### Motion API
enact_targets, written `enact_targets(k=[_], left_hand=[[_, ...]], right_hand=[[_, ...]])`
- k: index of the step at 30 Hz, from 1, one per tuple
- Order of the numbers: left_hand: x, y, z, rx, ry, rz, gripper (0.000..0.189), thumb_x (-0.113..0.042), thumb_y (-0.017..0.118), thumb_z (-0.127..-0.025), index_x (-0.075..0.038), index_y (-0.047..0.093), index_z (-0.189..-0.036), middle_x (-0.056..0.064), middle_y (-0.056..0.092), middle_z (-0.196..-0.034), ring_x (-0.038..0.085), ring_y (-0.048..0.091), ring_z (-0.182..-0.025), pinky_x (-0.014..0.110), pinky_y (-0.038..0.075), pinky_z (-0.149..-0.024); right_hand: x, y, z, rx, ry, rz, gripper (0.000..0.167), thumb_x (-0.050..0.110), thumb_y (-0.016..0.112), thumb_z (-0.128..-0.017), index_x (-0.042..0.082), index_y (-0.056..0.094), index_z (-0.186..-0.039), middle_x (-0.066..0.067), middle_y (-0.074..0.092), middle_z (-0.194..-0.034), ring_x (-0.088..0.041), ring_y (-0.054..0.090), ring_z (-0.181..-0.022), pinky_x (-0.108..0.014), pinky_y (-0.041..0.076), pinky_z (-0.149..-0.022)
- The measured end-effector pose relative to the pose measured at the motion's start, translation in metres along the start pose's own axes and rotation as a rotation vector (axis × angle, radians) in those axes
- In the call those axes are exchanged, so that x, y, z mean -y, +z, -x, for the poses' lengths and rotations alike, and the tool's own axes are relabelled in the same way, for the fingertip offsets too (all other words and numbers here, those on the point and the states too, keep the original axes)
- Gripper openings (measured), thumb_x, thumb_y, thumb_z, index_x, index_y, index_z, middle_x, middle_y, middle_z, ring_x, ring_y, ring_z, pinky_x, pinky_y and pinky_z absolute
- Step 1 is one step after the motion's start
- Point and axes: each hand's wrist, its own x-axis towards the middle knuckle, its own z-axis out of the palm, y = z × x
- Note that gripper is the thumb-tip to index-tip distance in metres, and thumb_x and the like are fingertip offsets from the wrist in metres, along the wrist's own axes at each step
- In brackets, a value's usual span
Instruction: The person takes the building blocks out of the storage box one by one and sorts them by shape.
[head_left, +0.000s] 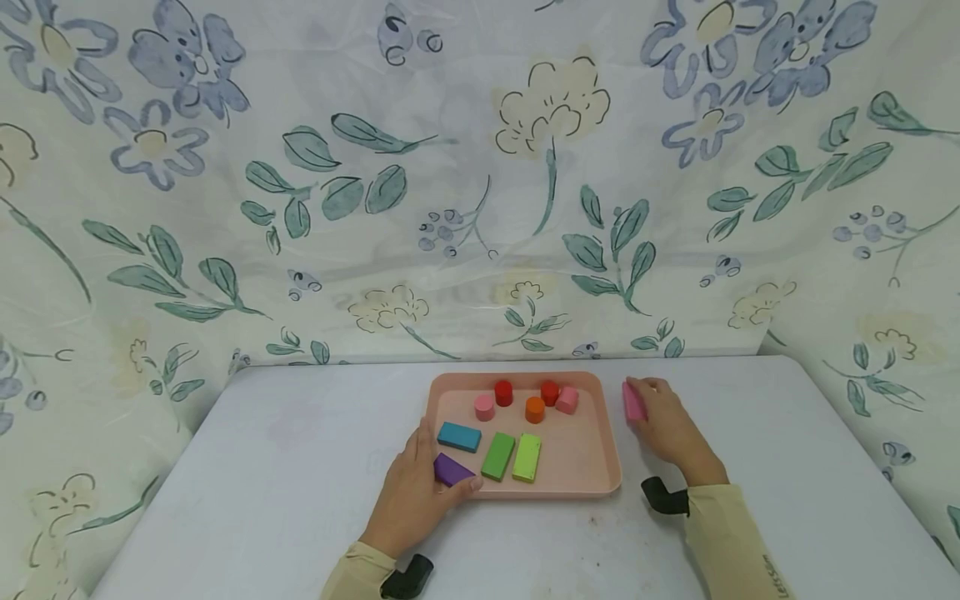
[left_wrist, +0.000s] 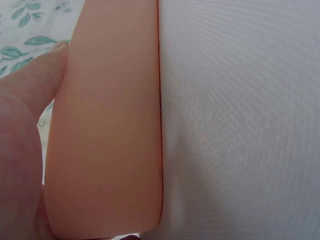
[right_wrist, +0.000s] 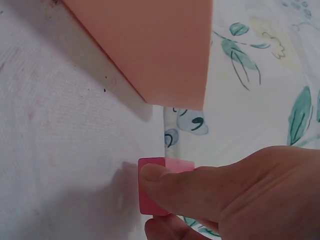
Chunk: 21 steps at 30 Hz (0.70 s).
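A shallow peach-coloured tray (head_left: 573, 467) lies on the white table, and my left hand (head_left: 420, 492) holds its near left corner. The left thumb lies over the front rim, while the fingers run along the left side. In the left wrist view the tray's outer wall (left_wrist: 107, 120) fills the middle. Just right of the tray, my right hand (head_left: 670, 425) pinches a pink block (head_left: 633, 402) between thumb and fingers. The right wrist view shows this pink block (right_wrist: 152, 197) with the thumb on its face, apart from the tray's corner (right_wrist: 165, 55).
Inside the tray lie a blue block (head_left: 459, 437), a purple block (head_left: 453, 470), a green block (head_left: 498, 457) and a lime block (head_left: 527, 458). Several short red, orange and pink cylinders (head_left: 535, 409) sit along its back. A floral cloth (head_left: 465, 183) hangs behind the table (head_left: 300, 450).
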Motion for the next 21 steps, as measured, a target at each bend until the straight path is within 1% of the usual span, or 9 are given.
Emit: enact_targets(k=[6,14,21], left_hand=[[0.0010,0.0007,-0.0006,-0.002,0.002,-0.007,0.117,-0.065,0.070,-0.084,0.009,0.016,-0.156,0.029,0.029,-0.157,0.046,0.040,-0.136,0.060,0.035,-0.111],[0.0011,0.0015,-0.0013,-0.001,-0.001,-0.004,0.118,-0.066,0.070,-0.083,0.008,0.015,-0.157,0.028,0.029,-0.158,0.045,0.040,-0.137,0.059,0.035,-0.111],[-0.0008,-0.0009,0.0006,0.003,-0.009,-0.010,0.118,-0.066,0.070,-0.083,0.008,0.015,-0.157,0.029,0.030,-0.157,0.046,0.040,-0.137,0.060,0.035,-0.111]], right_hand=[[-0.0028,0.0033,0.0001,0.016,-0.015,0.025,0.059,-0.002,0.069,-0.090,-0.009,0.044,-0.143,-0.036,0.042,-0.138,-0.049,0.049,-0.119,-0.062,0.045,-0.100],[-0.0046,0.0056,-0.0007,0.041,0.012,0.024,0.060,-0.001,0.069,-0.091,-0.008,0.043,-0.145,-0.035,0.041,-0.140,-0.048,0.047,-0.121,-0.063,0.043,-0.102],[-0.0058,0.0055,-0.0011,0.059,0.006,0.033,0.059,0.000,0.068,-0.092,-0.008,0.042,-0.145,-0.036,0.042,-0.139,-0.049,0.045,-0.121,-0.063,0.043,-0.102]])
